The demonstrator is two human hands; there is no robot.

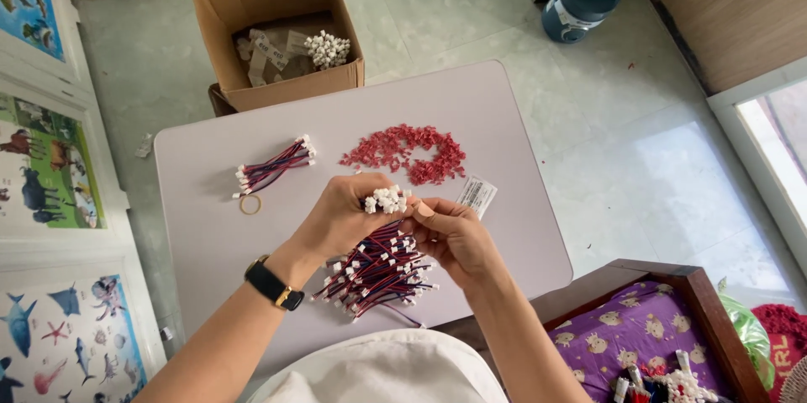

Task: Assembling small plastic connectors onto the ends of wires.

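— What's closest to the camera?

— A pale cloth over the person's lap (378, 369), then both forearms reaching up over a small lilac table (513, 235). The left wrist wears a black watch with a gold buckle (273, 285).

— And the hands?

— The left hand (340, 218) is clenched around a bunch of thin red-and-dark wire leads (380, 268). Their white connector ends (387, 199) stick up above the fist, while the long tails fan down toward the body, above the table's near edge. The right hand (454, 239) is grasping the same bunch from the other side, its fingertips (423, 210) pinched right at the white ends. So the bunch sits between the two hands, held just above the middle of the table.

— What lies on the table beyond them?

— Just right of the hands, a small white label (477, 194). To the left, a tan rubber band (250, 204), and just above it a tied bundle of leads (273, 166) lying at a slant. Further back, a loose heap of small red pieces (403, 151).

— And past the table?

— An open cardboard box (277, 29) on the pale tiled floor, touching the table's far edge, with paper strips and a cluster of white connectors (326, 48) inside. Far right stands a blue container (580, 4). At the near right, a wooden tray lined in purple cloth (647, 327) holds more leads.
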